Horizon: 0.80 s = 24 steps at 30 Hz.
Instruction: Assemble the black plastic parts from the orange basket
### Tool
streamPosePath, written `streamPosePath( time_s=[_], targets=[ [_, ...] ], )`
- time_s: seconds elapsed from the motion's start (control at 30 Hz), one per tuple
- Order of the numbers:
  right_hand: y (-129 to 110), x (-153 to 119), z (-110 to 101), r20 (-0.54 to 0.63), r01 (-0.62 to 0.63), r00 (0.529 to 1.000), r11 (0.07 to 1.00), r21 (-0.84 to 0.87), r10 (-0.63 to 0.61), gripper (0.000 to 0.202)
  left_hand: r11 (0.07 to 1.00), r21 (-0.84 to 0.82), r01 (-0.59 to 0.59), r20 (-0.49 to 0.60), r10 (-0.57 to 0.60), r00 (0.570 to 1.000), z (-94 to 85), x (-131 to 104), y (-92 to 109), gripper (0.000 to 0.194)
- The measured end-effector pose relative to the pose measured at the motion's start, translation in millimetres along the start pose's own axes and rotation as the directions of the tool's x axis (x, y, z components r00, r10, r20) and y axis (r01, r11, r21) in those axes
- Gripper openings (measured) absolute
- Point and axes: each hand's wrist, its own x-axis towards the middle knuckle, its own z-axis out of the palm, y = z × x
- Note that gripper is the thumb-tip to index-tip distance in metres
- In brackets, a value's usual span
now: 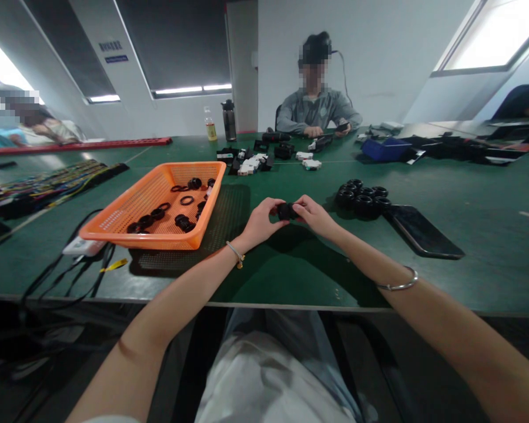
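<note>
Just above the green table, my left hand and my right hand grip a small black round plastic fitting from its two sides. The fingers cover much of it, so its exact kind does not show. To the left stands an orange perforated basket with several black threaded fittings and black rings inside. A cluster of black round fittings sits on the table to the right of my right hand.
A phone lies beyond the cluster. Cables and a white power strip lie by the basket. White and black parts, a bottle and a dark flask stand farther back. A person sits opposite; a blue bin is at right.
</note>
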Motion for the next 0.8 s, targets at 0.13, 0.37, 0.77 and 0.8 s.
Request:
streamPosePath(
  time_s=[0.13, 0.37, 0.77, 0.8],
  targets=[
    [0, 0, 3, -0.003, -0.014, 1.000, 0.997, 0.080, 0.014, 0.024, 0.999, 0.005, -0.046, -0.028, 0.046, 0.999, 1.0, 0, 2, 0.037],
    [-5, -6, 3, -0.073, 0.135, 0.987, 0.985, -0.104, -0.143, 0.020, 0.764, -0.436, 0.476, 0.304, -0.373, 0.877, 11.4, 8, -9, 0.030],
    [-7, -6, 6, -0.113, 0.104, 0.988, 0.993, -0.053, -0.109, 0.016, 0.908, -0.335, 0.252, 0.133, -0.219, 0.967, 9.5, 3, -5, 0.032],
    [-7, -5, 7, -0.118, 0.088, 0.989, 0.996, -0.012, -0.089, 0.017, 0.946, -0.261, 0.194, 0.098, -0.174, 0.980, 7.9, 3, -4, 0.034]
  ],
)
